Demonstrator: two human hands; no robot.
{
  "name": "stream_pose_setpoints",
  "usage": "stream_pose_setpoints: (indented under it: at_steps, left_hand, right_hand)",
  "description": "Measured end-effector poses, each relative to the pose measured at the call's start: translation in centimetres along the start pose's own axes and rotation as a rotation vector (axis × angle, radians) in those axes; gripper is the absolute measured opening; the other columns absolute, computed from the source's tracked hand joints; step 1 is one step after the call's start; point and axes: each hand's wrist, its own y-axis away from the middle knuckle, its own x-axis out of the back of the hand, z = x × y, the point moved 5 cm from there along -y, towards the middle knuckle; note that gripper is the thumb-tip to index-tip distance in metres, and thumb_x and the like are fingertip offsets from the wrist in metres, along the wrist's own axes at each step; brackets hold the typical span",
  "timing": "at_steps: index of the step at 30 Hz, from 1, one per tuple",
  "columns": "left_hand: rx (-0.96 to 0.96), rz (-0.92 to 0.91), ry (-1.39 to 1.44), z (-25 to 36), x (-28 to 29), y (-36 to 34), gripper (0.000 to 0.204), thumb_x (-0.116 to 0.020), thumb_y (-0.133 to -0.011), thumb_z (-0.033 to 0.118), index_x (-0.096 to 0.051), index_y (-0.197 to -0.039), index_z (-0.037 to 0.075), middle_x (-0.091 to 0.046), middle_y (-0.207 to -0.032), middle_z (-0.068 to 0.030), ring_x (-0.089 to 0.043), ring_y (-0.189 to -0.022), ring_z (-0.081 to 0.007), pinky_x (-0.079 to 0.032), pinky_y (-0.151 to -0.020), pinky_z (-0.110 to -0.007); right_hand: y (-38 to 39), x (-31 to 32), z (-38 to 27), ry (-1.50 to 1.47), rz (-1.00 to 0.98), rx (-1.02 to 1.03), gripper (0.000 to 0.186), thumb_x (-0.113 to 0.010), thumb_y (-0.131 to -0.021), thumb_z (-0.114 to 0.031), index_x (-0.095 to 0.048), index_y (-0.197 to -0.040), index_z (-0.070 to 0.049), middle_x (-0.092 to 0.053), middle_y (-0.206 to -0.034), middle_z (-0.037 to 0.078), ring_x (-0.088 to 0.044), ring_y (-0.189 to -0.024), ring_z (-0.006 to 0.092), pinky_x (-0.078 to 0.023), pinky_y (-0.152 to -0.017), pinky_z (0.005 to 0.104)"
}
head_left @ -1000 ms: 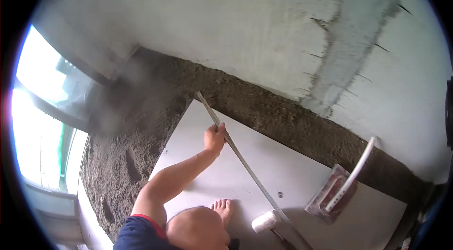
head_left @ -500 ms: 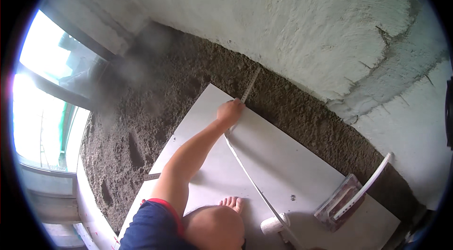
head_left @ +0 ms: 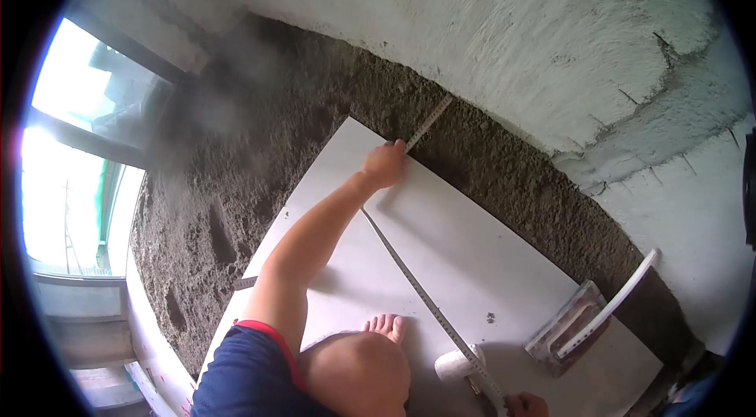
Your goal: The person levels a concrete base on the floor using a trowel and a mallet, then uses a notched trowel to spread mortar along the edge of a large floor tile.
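Observation:
My left hand [head_left: 384, 163] is closed around a marked measuring strip at the upper edge of a large pale tile [head_left: 465, 259]. Beyond its fingers the strip's end [head_left: 429, 124] slants over dark mortar toward the wall. Below that hand, a pale tape measure blade [head_left: 417, 287] runs down across the tile to my right hand [head_left: 526, 404], curled on it at the bottom edge. The two stretches look like one bent tape, though my left hand hides the join. A short dark marked strip [head_left: 246, 283] pokes out from behind my left forearm.
A white-headed mallet [head_left: 453, 364] lies beside the blade. Farther right, a trowel [head_left: 563, 330] with a long curved pale piece rests on the tile. My bare foot [head_left: 386, 327] stands on the tile. Rough mortar [head_left: 213, 228] borders it, below a plastered wall [head_left: 472, 23]; a window [head_left: 71, 196] is left.
My right hand has come into view at the bottom edge. The tape blade now shows its marked face, and the strip's far end has shifted up and right. The view has shifted slightly.

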Motion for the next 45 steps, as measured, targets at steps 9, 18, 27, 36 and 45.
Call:
stream_pose_setpoints:
  at_steps: [9,18,27,36,45]
  left_hand:
    - [0.091,-0.156,-0.087,-0.9,0.1,-0.3,0.033,-0.058,-0.085,0.041,-0.068,-0.099,0.013,-0.069,-0.098,-0.0097,-0.064,-0.098,-0.0294,-0.051,-0.083,-0.042]
    - [0.119,-0.165,-0.070,-1.2,0.0,-0.2,0.036,-0.056,-0.085,0.044,-0.069,-0.108,0.020,-0.069,-0.102,-0.0065,-0.063,-0.100,-0.0269,-0.050,-0.084,-0.040]
    - [0.086,-0.157,-0.086,-1.2,-0.1,-0.2,0.035,-0.054,-0.085,0.044,-0.069,-0.105,0.019,-0.069,-0.101,-0.0064,-0.063,-0.099,-0.0266,-0.050,-0.084,-0.040]
    - [0.093,-0.120,-0.041,-1.3,0.0,0.1,0.032,-0.055,-0.084,0.043,-0.069,-0.104,0.021,-0.069,-0.102,-0.0053,-0.063,-0.098,-0.0265,-0.050,-0.081,-0.041]
    - [0.096,-0.146,0.035,-1.8,-0.2,0.1,0.033,-0.058,-0.083,0.042,-0.070,-0.105,0.020,-0.069,-0.104,-0.0062,-0.062,-0.103,-0.0261,-0.049,-0.088,-0.040]
  right_hand:
    - [0.4,0.5,-0.9,-0.054,0.003,-0.011,0.034,-0.052,-0.093,-0.031,-0.063,-0.086,0.000,-0.057,-0.066,0.005,-0.049,-0.058,0.0137,-0.042,-0.053,0.0319]
    - [0.4,0.1,-0.4,-0.060,-0.024,-0.106,0.035,-0.053,-0.094,-0.032,-0.064,-0.088,0.001,-0.059,-0.069,0.005,-0.051,-0.060,0.0140,-0.043,-0.055,0.0316]
    - [0.3,-0.2,-0.3,-0.057,-0.032,-0.111,0.034,-0.052,-0.095,-0.030,-0.065,-0.092,0.001,-0.060,-0.071,0.006,-0.051,-0.061,0.0146,-0.044,-0.057,0.0325]
    - [0.2,-0.3,-0.3,-0.068,-0.041,-0.094,0.035,-0.051,-0.094,-0.030,-0.065,-0.092,0.002,-0.060,-0.072,0.007,-0.052,-0.060,0.0155,-0.044,-0.055,0.0323]
    - [-0.1,-0.8,0.2,-0.043,-0.080,-0.112,0.035,-0.051,-0.095,-0.032,-0.065,-0.091,0.001,-0.060,-0.069,0.006,-0.053,-0.059,0.0145,-0.044,-0.055,0.0324]
